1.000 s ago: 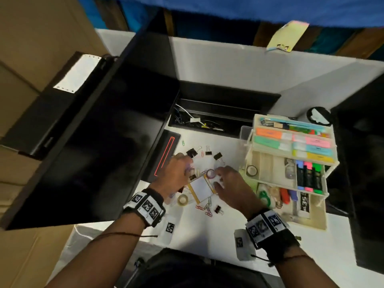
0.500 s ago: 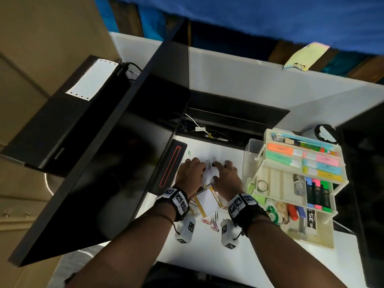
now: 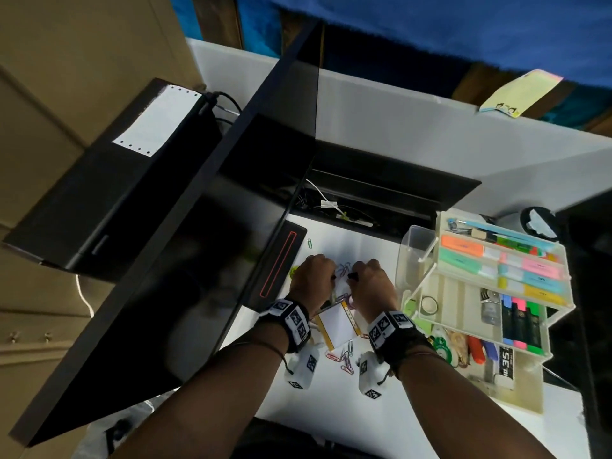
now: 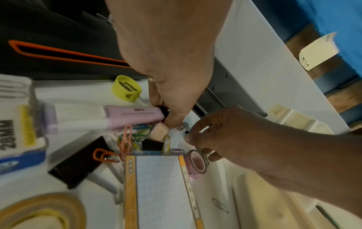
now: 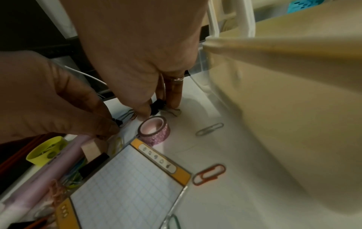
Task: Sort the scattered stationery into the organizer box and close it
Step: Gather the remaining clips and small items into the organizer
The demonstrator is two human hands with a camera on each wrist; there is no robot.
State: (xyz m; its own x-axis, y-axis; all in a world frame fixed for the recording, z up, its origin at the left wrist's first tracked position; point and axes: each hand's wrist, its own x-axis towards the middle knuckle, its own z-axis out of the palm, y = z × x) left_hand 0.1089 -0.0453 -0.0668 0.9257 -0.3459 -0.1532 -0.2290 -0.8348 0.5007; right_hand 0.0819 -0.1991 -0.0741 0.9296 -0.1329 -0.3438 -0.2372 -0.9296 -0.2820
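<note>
My left hand (image 3: 326, 276) and right hand (image 3: 354, 276) meet over the desk just beyond an orange-edged grid notepad (image 3: 337, 326). In the left wrist view my left hand (image 4: 166, 117) pinches a small black binder clip (image 4: 165, 111). My right hand (image 5: 160, 108) pinches another small black binder clip (image 5: 157, 105), with a pink glitter tape roll (image 5: 154, 130) just in front of it. A lilac highlighter (image 4: 133, 114), a yellow sharpener (image 4: 127, 88), a large black binder clip (image 4: 78, 162) and several coloured paper clips (image 3: 344, 357) lie around. The cream organizer box (image 3: 427, 260) stands open at the right.
A black monitor (image 3: 165, 276) slants along the left, its base (image 3: 278, 266) beside my left hand. A dark cable tray (image 3: 381, 200) runs behind the hands. A clear tape roll (image 4: 39, 212) and a paper-clip box (image 4: 15, 124) lie near me. An orange paper clip (image 5: 208, 173) sits by the organizer wall (image 5: 293, 93).
Both hands moved away from me, past the notepad and tape roll, to the black binder clips; each now pinches one. The head view shifted as I leaned in.
</note>
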